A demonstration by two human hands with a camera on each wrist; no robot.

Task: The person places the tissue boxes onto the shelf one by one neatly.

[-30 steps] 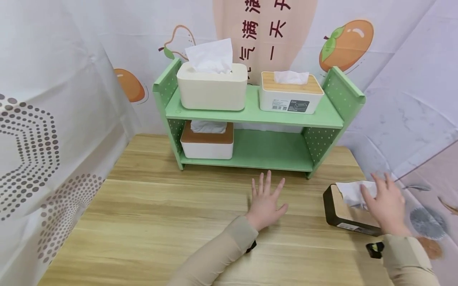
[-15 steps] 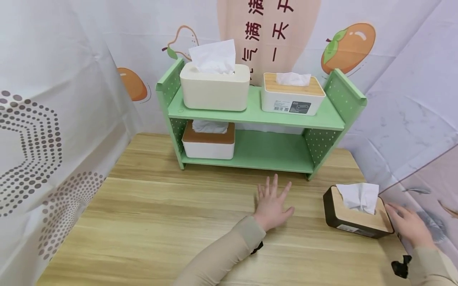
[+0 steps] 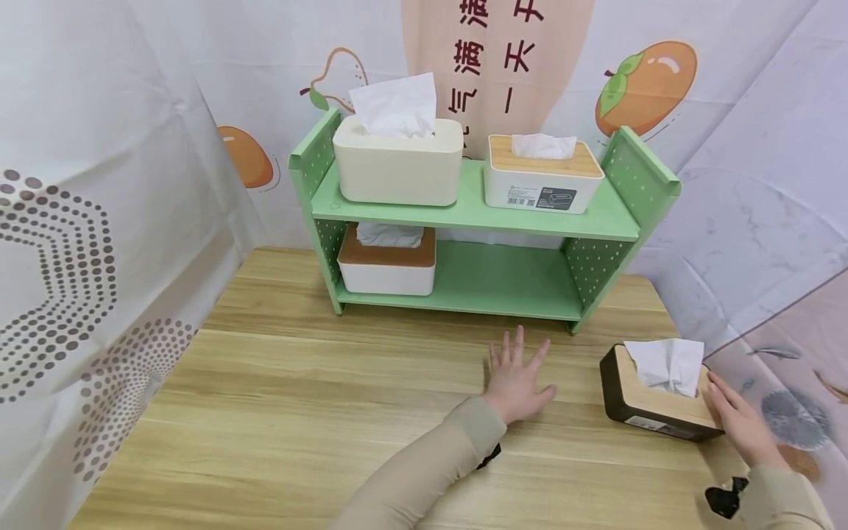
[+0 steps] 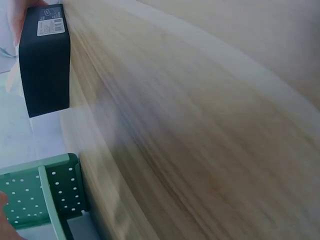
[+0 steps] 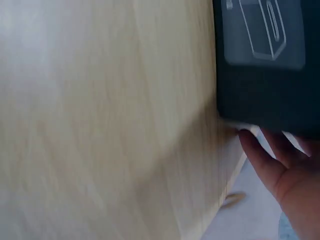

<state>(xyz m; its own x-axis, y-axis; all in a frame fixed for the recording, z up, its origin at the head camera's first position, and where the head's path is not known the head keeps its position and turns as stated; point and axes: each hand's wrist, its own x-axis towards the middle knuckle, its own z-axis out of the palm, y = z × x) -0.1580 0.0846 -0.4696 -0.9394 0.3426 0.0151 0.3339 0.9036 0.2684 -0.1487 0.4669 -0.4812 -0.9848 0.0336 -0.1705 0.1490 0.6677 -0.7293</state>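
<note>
At the right side of the table is a black tissue box [image 3: 645,397] with a light wood lid and a white tissue poking out. My right hand [image 3: 742,423] lies along its right end, fingers fairly straight and touching it. In the right wrist view, the fingertips of that hand [image 5: 295,185] meet the end of the dark box [image 5: 265,97]. My left hand [image 3: 517,383] holds nothing, its fingers spread low over the table in front of the shelf. The left wrist view shows the box's labelled long side [image 4: 46,75].
A green two-tier shelf [image 3: 510,276] stands at the back. Its top bears a cream tissue box [image 3: 397,173] and a white one with a wood lid [image 3: 539,188]. On the lower tier, at left, sits a brown-lidded tissue box [image 3: 387,278]. Printed curtains surround the wooden table [image 3: 265,412].
My right hand has gone from above the black tissue box to its right end and then closed in against it. My left hand has drifted slightly right, fingers still spread.
</note>
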